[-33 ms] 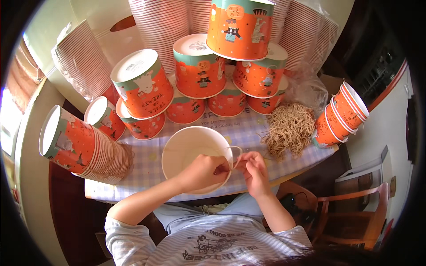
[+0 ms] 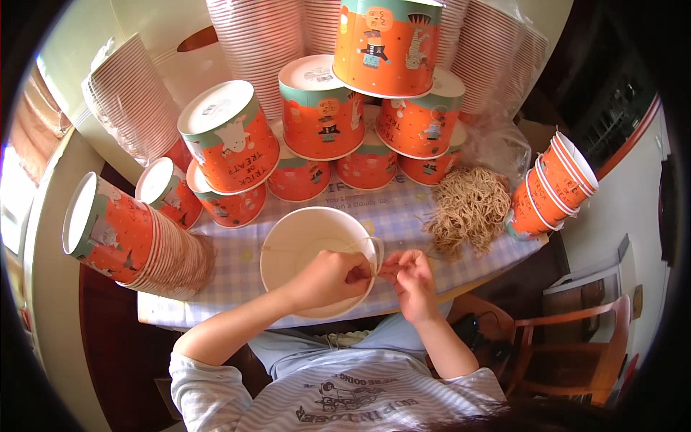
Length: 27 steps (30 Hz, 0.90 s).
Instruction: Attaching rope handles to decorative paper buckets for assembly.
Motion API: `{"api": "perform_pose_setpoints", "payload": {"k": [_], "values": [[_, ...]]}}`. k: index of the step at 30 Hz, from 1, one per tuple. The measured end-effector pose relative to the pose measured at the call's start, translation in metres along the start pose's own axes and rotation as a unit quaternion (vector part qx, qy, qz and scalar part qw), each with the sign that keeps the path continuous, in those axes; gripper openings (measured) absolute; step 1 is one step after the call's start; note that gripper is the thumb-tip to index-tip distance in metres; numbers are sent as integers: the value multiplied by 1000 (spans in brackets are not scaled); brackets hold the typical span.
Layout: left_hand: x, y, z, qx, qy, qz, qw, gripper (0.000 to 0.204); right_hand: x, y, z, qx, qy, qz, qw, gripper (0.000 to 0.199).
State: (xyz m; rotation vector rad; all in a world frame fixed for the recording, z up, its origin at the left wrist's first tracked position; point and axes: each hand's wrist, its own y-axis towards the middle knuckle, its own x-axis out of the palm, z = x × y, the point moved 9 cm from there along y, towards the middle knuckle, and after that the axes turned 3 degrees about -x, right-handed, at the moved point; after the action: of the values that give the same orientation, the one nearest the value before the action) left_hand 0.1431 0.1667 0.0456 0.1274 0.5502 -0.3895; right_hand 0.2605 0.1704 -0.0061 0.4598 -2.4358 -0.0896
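One open white bucket (image 2: 309, 245) — one twine heap (image 2: 469, 207) — two hands.

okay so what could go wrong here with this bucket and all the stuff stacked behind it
The pyramid of orange buckets stands right behind the open bucket; a push could likely topple it. Both the left hand and the right hand pinch a thin string at the rim, which might slip or tear the hole. The nested stack lies near the table edge.

Wooden chair (image 2: 568, 345) right; bright window (image 2: 14, 194) left.
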Motion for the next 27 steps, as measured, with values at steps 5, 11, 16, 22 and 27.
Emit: {"api": "perform_pose_setpoints", "payload": {"k": [5,11,16,22,27], "values": [[2,1,2,-2,-1,-6,1000,14,2,-13,-5,-48,-143,-9,989,16],[1,5,5,15,25,17,999,12,4,-7,-10,-87,-228,-2,970,13],[5,10,6,38,54,23,998,10,5,-1,-14,-92,-296,12,951,9],[7,12,6,41,68,23,997,11,11,8,-25,-98,-402,20,910,10],[4,13,4,19,46,31,998,10,14,8,-28,-137,-457,-1,879,12]]}}
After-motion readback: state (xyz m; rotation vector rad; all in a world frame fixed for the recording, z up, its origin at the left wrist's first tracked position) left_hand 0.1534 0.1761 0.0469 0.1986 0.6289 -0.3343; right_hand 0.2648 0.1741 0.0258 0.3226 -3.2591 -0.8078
